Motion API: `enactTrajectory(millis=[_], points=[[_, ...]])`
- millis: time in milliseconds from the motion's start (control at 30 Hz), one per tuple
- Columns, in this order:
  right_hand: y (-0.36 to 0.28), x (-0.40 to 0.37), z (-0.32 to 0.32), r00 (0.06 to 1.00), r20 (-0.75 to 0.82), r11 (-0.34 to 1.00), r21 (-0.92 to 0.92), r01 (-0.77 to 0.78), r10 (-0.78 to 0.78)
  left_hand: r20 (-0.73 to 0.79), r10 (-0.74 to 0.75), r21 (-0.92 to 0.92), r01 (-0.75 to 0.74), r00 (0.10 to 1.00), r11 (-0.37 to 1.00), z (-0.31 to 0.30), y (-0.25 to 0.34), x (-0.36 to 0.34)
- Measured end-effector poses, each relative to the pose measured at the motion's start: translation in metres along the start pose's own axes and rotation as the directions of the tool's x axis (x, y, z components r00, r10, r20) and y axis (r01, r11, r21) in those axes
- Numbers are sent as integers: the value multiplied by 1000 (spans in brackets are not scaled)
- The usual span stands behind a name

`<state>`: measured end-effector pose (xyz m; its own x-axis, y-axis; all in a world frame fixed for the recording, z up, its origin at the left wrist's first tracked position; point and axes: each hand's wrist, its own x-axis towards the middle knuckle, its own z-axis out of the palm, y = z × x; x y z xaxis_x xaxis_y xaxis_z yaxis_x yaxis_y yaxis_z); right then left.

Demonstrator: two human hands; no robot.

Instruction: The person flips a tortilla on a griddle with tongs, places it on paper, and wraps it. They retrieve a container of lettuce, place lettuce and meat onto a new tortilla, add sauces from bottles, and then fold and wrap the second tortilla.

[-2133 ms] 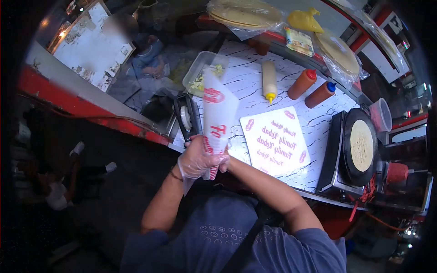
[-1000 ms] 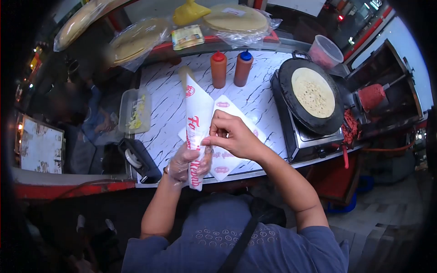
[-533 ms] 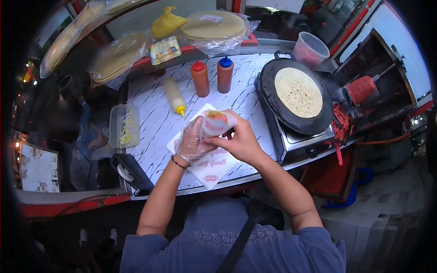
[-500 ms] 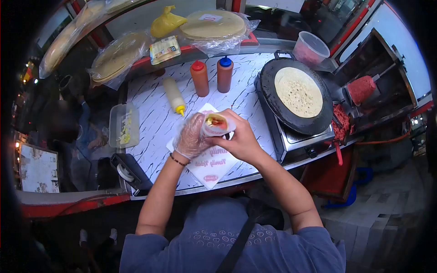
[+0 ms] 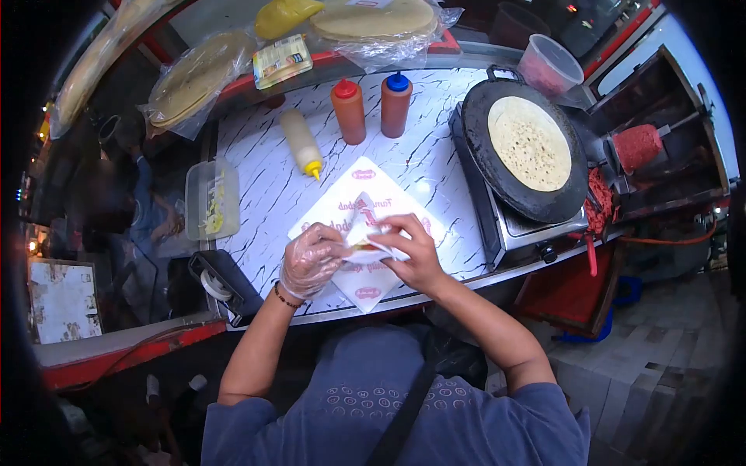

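Note:
My left hand [image 5: 315, 260], in a clear plastic glove, is closed on the left side of a paper-wrapped kebab wrap [image 5: 362, 238]. The fingers of my right hand [image 5: 418, 255] pinch the white paper at its right side. A little filling shows at its opening; the rest is hidden by paper and fingers. Beneath my hands lie printed paper sheets [image 5: 342, 203] set diagonally. Beyond them are a squeeze bottle with a yellow cap [image 5: 299, 141], a red-capped sauce bottle [image 5: 349, 115] and a blue-capped sauce bottle [image 5: 395, 107].
On the right, a flatbread [image 5: 530, 144] lies on a round black griddle [image 5: 479, 124], near shaved meat [image 5: 600, 203] and a meat spit [image 5: 637, 147]. Left stands a plastic tub [image 5: 225, 221] with shredded vegetables. Bagged flatbreads [image 5: 198, 81] sit on the back ledge.
The wrap has gone from upright, its filling facing me, to lower over the sheets with paper folded about its opening. My right fingers have shifted onto the paper. The view has shifted slightly.

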<state>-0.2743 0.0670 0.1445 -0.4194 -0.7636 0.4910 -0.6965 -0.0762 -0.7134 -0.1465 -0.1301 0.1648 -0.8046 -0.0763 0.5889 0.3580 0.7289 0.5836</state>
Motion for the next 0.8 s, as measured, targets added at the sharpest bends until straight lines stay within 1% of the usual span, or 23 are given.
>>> enactTrajectory(millis=[67,100,133,167,200,233,267,300,333,367,400,467,500,533,567,600,667,700,733,767,800], points=[[-6,-19,4,992,-100,994,93,-62,71,59,-176,-151,183,983,971,-2,0,-14],[-15,-19,3,990,-78,989,101,-111,119,70,-111,-194,123,991,973,-1,-3,-16],[-12,-24,7,989,-71,987,107,-124,132,75,-125,-198,137,989,971,6,-6,-27],[-5,-31,12,938,22,910,237,-340,345,119,-345,-308,365,931,878,16,-10,-41],[4,-38,19,840,139,771,341,-538,524,186,-539,-397,565,822,724,25,-12,-53],[13,-44,30,793,164,692,406,-597,587,203,-651,-450,661,731,601,35,-9,-57],[22,-51,39,787,166,685,409,-603,594,211,-654,-447,667,726,596,44,-15,-66],[30,-56,45,661,235,512,469,-720,713,242,-725,-454,736,645,503,56,-25,-75],[32,-56,48,516,312,319,508,-800,797,270,-785,-458,792,557,404,65,-32,-80],[32,-57,50,489,275,324,477,-817,828,298,-795,-486,801,529,351,70,-39,-85],[33,-58,51,490,275,326,475,-817,828,296,-795,-488,799,530,351,70,-43,-85],[36,-58,55,667,68,639,230,-734,742,357,-774,-402,833,524,379,65,-53,-84],[31,-47,54,670,72,642,227,-733,739,352,-775,-405,832,524,379,61,-56,-83],[22,-28,51,802,41,798,79,-597,596,354,-776,-366,841,522,398,58,-58,-81],[19,-14,51,903,40,903,-73,-424,428,359,-777,-324,849,518,417,54,-59,-80],[25,-6,53,903,42,903,-73,-424,428,358,-778,-325,850,517,415,51,-59,-79],[38,7,58,833,250,869,-180,-461,494,393,-835,-106,921,385,374,46,-58,-74],[42,7,61,847,236,878,-154,-452,477,383,-838,-113,921,387,374,43,-49,-73],[43,9,62,850,246,885,-157,-439,466,169,-811,43,818,560,574,43,-33,-74],[42,9,63,833,241,867,-130,-481,498,-18,-694,244,677,719,695,46,-17,-77],[42,7,64,813,236,845,-101,-525,533,33,-581,250,556,813,793,56,-8,-89]])
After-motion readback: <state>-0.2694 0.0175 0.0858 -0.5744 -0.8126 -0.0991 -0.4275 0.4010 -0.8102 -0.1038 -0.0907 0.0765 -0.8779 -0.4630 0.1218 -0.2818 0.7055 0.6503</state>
